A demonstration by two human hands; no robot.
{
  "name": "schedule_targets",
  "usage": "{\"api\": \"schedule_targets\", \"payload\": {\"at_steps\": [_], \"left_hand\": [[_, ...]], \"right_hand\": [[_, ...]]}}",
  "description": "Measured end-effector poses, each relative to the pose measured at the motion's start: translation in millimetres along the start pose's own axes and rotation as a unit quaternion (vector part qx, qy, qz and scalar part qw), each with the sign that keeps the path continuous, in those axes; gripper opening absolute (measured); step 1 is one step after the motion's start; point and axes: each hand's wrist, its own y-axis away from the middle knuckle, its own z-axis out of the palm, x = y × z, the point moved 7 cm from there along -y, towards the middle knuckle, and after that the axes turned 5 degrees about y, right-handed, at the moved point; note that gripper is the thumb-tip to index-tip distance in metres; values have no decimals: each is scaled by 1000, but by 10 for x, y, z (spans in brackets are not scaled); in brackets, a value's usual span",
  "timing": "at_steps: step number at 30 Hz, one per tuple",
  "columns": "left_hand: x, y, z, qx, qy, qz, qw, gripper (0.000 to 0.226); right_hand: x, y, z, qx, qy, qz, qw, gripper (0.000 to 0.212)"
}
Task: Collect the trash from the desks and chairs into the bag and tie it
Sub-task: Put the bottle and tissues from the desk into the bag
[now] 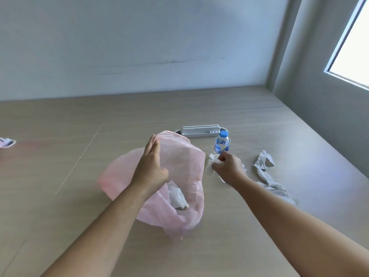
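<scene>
Directly below the head camera, a person's two bare forearms reach out over a pale wooden desk [259, 120]. A thin pink bag [185, 168] lies slumped on the desk near the middle, its mouth towards the person. The left hand [151, 164] holds the bag by its upper rim, fingers laid along the plastic and thumb pinching it from the near side, so the mouth gapes. A crumpled wad of tissue [177, 196] shows through the bag's near side.

Just right of the bag, the right hand [229, 166] is curled tightly round a white tissue [214, 159], which pokes out past the knuckles towards the bag. Just beyond that hand stands a small water bottle [222, 143] with a blue cap, upright. Farther right, apart from the hand, a long strip of crumpled paper [265, 170] lies on the desk.

Behind the bag and bottle sits a low grey socket box [199, 130]. At the far left edge a small pink object [6, 142] is partly cut off. A pale wall [139, 47] rises behind the desk, and a bright window [353, 52] is at the right.
</scene>
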Motion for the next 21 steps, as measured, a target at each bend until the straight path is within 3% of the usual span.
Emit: {"api": "schedule_targets", "payload": {"at_steps": [4,6,8,10,18,21], "left_hand": [[102,37,-109,24,3,32,999,83],[88,84,-94,13,7,28,1000,84],[63,128,-44,0,11,24,1000,84],[65,172,-9,-7,18,32,999,84],[444,126,264,-17,48,65,997,82],[722,101,420,-10,56,66,996,87]], "right_hand": [[-770,403,512,-132,-89,-92,983,9],[-920,662,865,-255,-38,-134,957,35],[-848,805,1053,-325,36,-148,933,55],[-736,801,933,-310,32,-133,941,57],[264,436,-332,-107,63,-13,992,25],[800,343,-670,-106,126,19,986,25]]}}
